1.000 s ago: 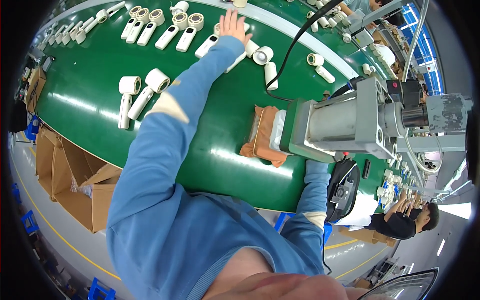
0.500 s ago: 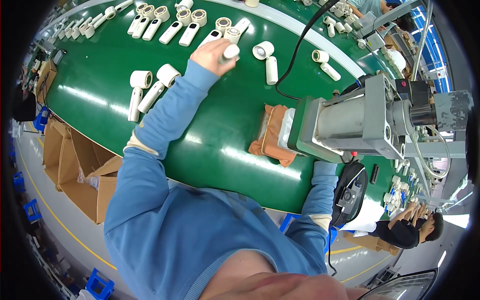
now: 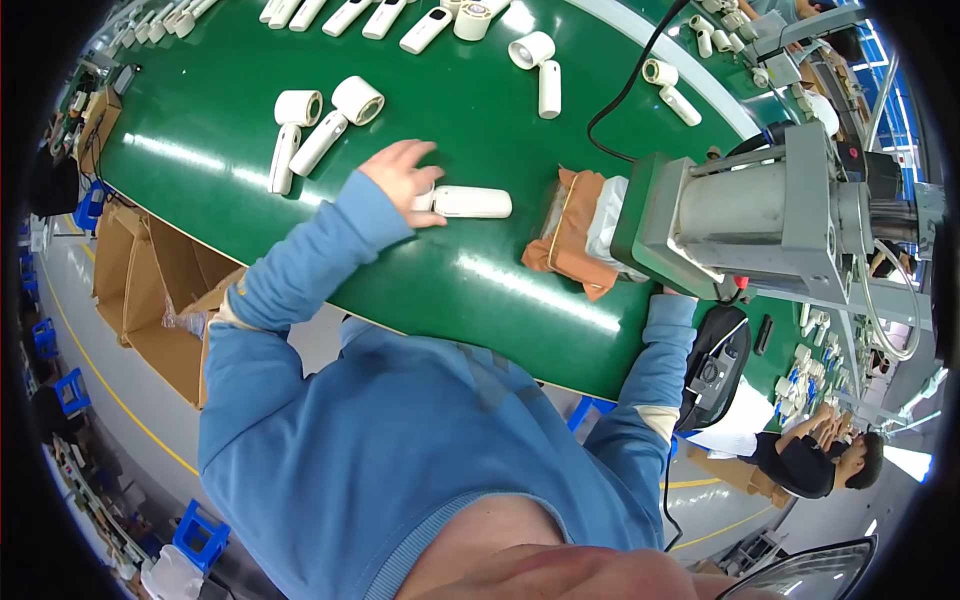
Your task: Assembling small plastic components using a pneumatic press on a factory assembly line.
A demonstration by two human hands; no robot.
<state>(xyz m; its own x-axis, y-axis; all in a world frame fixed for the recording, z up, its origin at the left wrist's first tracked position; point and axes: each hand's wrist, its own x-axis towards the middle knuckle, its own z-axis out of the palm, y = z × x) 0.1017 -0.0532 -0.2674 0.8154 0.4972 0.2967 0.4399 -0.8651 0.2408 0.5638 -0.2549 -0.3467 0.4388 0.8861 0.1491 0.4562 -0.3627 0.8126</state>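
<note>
My left hand (image 3: 402,182) is over the green table, palm down, thumb and fingers spread apart. Between them and partly under the palm is one end of a white device (image 3: 474,202), which looks like a handheld fan. Its long handle lies flat, pointing right; the hand hides most of the other end. My right hand (image 3: 680,292) is mostly concealed by the press (image 3: 735,225), with only a sliver visible past the cuff, so its fingers do not show. Brown cloth and white padding (image 3: 578,232) are wrapped at the press's left end.
Two similar white fans (image 3: 340,125) lie left of my hand, another (image 3: 545,75) farther off. A row of them (image 3: 385,15) runs along the far side. A black cable (image 3: 625,95) hangs over the table. Open cardboard boxes (image 3: 150,275) stand at the left; a co-worker (image 3: 805,460) sits at the right.
My left hand has come from the far row toward me with the white device, which now lies flat with the fingers spread around its end. The view has shifted slightly.
</note>
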